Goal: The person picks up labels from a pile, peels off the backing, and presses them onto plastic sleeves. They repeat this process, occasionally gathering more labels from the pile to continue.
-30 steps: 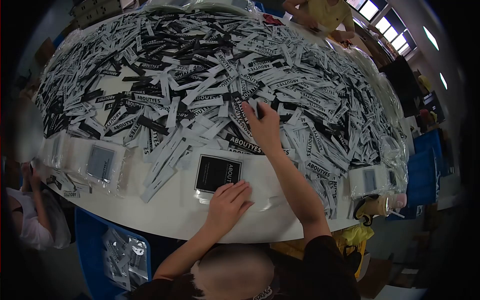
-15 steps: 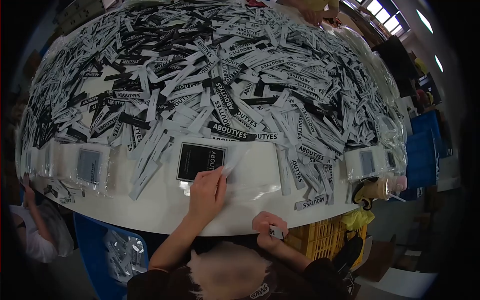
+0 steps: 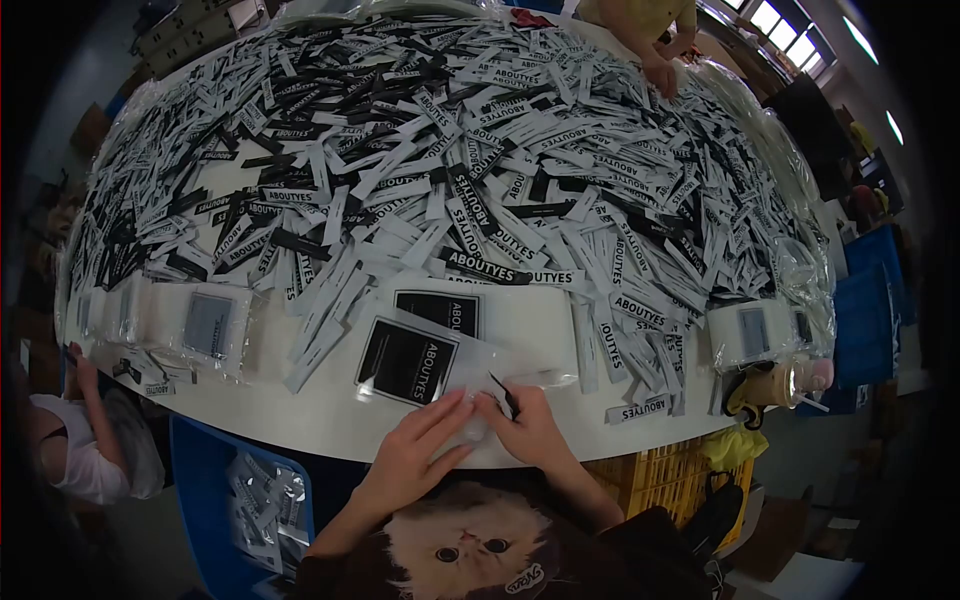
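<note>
A clear plastic bag with a black ABOUTYES panel (image 3: pixel 408 362) lies tilted at the table's front, its open end toward me. My left hand (image 3: pixel 418 440) is closed on the bag's near end, fingertips pressed together. Close beside it, my right hand (image 3: pixel 528 428) is curled around thin stick packets (image 3: pixel 503 392), whose dark and white edges stick out at the bag's mouth. How many packets it holds is hidden by the fingers. Behind lies a stack of similar bags (image 3: pixel 540 325), the top one also with a black panel.
Loose ABOUTYES stick packets (image 3: pixel 480 265) are heaped over the table (image 3: pixel 330 420). Wrapped bag stacks (image 3: pixel 215 325) stand left and right. Scissors (image 3: pixel 742 400) and a drink cup (image 3: pixel 770 383) sit at the right edge. A blue bin (image 3: pixel 190 490) and yellow crate (image 3: pixel 640 480) stand below.
A bag has come off the stack toward me, held by my left hand. My right hand has moved up from the table's edge to the bag's mouth with its packets.
</note>
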### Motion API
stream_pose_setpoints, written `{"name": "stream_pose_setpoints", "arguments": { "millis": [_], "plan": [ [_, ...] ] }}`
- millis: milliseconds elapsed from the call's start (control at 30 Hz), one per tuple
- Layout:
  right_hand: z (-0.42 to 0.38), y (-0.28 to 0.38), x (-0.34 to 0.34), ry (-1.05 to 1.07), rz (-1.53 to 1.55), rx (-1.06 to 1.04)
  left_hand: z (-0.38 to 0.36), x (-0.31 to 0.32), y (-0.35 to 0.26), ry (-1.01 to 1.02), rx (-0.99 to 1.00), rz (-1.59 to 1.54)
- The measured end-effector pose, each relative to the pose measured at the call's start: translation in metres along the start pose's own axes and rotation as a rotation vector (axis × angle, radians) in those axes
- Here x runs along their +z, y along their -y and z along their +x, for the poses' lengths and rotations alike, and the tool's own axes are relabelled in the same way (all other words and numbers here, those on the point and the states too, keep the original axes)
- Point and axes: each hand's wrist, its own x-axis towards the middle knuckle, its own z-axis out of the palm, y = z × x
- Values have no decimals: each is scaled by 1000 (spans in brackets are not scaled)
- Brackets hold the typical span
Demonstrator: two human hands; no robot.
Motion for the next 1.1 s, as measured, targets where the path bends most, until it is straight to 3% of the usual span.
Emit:
{"name": "stream_pose_setpoints", "arguments": {
  "millis": [33,67,133,200,267,300,367,500,567,700,767,867,933,967,1000,1067,1100],
  "plan": [
    [-2,2,3,47,-33,-44,0,-1,-2,7,-119,-176],
    [-6,2,6,93,-68,-84,-1,-3,0,8,-117,-181],
    [-14,-7,24,109,-115,-339,-4,-8,7,21,-483,-417],
    [-14,-8,27,125,-199,-346,-8,-6,18,37,-402,-367],
    [-12,5,28,97,-64,-123,-9,-5,21,-40,-387,-348],
    [-10,9,30,101,-63,-124,-7,-7,17,-44,-389,-347],
    [-8,17,38,-153,32,-79,3,-12,6,-212,-418,-366],
    [-10,18,40,-176,-144,-316,3,-4,8,-162,-405,-362],
    [-12,9,44,-70,-420,-376,5,-3,8,-114,-266,-61],
    [-9,-1,35,15,-370,-437,3,3,7,-204,-155,103],
    [-3,4,27,-209,-327,-440,0,7,12,-222,-180,130],
    [2,18,24,-214,-219,-436,0,1,8,-213,-225,140],
    [-5,17,19,-185,-124,-390,13,-6,-8,-683,-10,147],
    [-14,13,18,-87,4,-265,6,-8,1,-641,121,154],
    [-19,11,18,13,132,-141,4,-12,3,-637,119,153],
    [-22,14,19,-33,252,-137,5,-20,2,-214,396,146],
    [-23,17,20,-80,369,-137,11,-22,-4,-138,389,144]
  ]
}}
